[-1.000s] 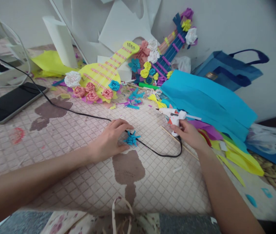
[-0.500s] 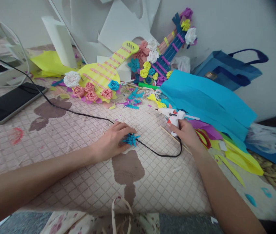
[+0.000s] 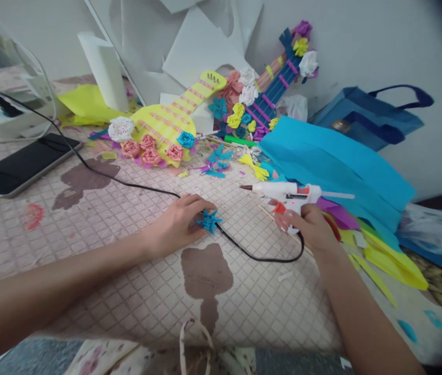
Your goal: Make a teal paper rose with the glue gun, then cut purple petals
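My left hand (image 3: 176, 225) rests on the quilted cloth (image 3: 127, 250) and pinches a small blue paper flower (image 3: 209, 221) between thumb and fingers. My right hand (image 3: 310, 227) grips the handle of a white hot glue gun (image 3: 287, 191), lifted off the cloth with its nozzle pointing left, a short way right of the flower. A red light shows on the gun. Its black cord (image 3: 260, 256) loops under the flower and runs off to the far left.
A yellow paper guitar (image 3: 169, 122) with paper roses and a blue flower-covered guitar (image 3: 271, 91) lie at the back. Blue paper sheets (image 3: 338, 166), yellow strips (image 3: 392, 260) and a blue bag (image 3: 377, 117) crowd the right. A dark tablet (image 3: 17, 165) lies left. A thin wooden stick (image 3: 271, 216) lies under the gun.
My right hand lifted the glue gun off the cloth and turned it level, nozzle pointing left. My left hand closed its fingers on the blue flower and stayed in place.
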`<state>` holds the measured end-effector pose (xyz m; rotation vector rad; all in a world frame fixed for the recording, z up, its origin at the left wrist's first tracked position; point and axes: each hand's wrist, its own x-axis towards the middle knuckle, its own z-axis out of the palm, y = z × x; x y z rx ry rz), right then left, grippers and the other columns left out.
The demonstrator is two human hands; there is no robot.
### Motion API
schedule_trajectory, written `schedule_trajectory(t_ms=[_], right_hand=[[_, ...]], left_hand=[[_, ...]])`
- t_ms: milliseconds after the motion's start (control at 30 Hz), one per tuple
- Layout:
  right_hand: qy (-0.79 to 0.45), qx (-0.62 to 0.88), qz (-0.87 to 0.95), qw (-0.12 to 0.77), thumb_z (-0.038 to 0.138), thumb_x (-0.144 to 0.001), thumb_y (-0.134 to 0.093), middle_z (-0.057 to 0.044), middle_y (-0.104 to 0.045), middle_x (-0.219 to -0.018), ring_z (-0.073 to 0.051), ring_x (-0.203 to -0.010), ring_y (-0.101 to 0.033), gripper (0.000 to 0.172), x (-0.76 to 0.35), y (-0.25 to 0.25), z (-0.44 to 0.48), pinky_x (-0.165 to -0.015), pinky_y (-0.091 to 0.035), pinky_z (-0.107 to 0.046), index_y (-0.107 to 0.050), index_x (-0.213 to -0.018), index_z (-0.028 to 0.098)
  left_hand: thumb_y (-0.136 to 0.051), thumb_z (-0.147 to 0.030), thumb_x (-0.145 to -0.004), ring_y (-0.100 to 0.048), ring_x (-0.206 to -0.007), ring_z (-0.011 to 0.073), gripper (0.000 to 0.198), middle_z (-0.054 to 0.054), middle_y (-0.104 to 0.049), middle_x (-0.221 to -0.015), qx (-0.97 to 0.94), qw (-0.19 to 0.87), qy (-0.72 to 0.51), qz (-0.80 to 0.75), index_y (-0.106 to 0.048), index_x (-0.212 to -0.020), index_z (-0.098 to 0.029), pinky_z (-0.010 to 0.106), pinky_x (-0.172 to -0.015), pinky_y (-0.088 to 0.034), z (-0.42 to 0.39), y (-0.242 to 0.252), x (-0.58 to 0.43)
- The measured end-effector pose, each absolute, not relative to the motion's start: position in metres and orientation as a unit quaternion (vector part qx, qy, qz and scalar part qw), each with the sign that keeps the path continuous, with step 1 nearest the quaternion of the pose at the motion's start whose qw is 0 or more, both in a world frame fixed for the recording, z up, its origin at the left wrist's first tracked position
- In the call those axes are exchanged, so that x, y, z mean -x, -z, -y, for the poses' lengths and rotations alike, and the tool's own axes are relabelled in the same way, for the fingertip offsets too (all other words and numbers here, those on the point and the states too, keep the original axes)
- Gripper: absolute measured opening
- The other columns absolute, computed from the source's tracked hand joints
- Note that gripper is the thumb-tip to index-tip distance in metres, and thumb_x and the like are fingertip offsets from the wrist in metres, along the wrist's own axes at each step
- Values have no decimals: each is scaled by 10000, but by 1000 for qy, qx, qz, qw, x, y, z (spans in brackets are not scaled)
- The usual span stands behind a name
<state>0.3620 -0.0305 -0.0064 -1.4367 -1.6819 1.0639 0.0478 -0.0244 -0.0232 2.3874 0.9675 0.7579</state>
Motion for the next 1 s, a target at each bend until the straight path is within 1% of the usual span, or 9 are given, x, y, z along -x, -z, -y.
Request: schedule_trajectory(t_ms=[133, 233, 367, 533, 700, 833, 1000], right_hand=[[-412, 532, 683, 285, 506, -769, -617, -9, -565, -538, -154, -491, -518, 315, -363, 5, 37, -442, -433, -293, -609, -672, 206], [-402, 520, 712, 246, 493, -780, -612, 1, -571, -533, -145, -486, -526, 300, -363, 4, 39, -442, -430, -273, -639, -764, 195], [-372, 512, 749, 199, 474, -792, -602, 12, -576, -547, -136, -494, -527, 274, -361, 1, 40, -445, -422, -252, -643, -793, 203], [-323, 500, 776, 206, 450, -784, -608, 10, -591, -612, -141, -534, -536, 255, -353, -3, 42, -470, -425, -250, -638, -851, 206], [-290, 507, 787, 200, 463, -784, -604, 0, -611, -653, -145, -553, -543, 298, -347, -4, 43, -480, -424, -246, -639, -904, 193], [-267, 509, 797, 186, 478, -790, -595, -11, -629, -689, -158, -593, -561, 312, -347, -3, 42, -512, -442, -253, -645, -893, 188], [-272, 508, 798, 176, 477, -794, -591, -19, -657, -736, -171, -629, -589, 307, -347, -1, 42, -537, -467, -260, -643, -899, 193]], left_hand=[[-579, -129, -775, -538, -1012, 226, 366, 88, -582, -1074, -872, 237, -253, -346, -550, -1136, -182, 380, -899, -457, 25, 23, -49], [-583, -133, -775, -541, -1005, 225, 347, 83, -593, -1063, -872, 236, -256, -345, -567, -1118, -183, 375, -894, -457, 24, 24, -49], [-580, -147, -782, -546, -989, 224, 310, 85, -613, -1043, -872, 224, -269, -341, -593, -1091, -181, 367, -882, -460, 24, 24, -49], [-581, -144, -782, -552, -975, 224, 300, 82, -628, -1016, -873, 214, -279, -339, -610, -1078, -178, 364, -870, -460, 23, 22, -48], [-584, -137, -774, -559, -963, 219, 290, 73, -631, -990, -866, 213, -301, -338, -615, -1060, -177, 363, -859, -470, 23, 24, -47], [-595, -132, -769, -557, -964, 220, 300, 72, -632, -989, -868, 210, -299, -335, -615, -1065, -178, 368, -862, -468, 23, 26, -47], [-592, -120, -766, -558, -955, 217, 309, 72, -627, -977, -870, 211, -295, -334, -614, -1069, -176, 362, -854, -468, 23, 26, -47]])
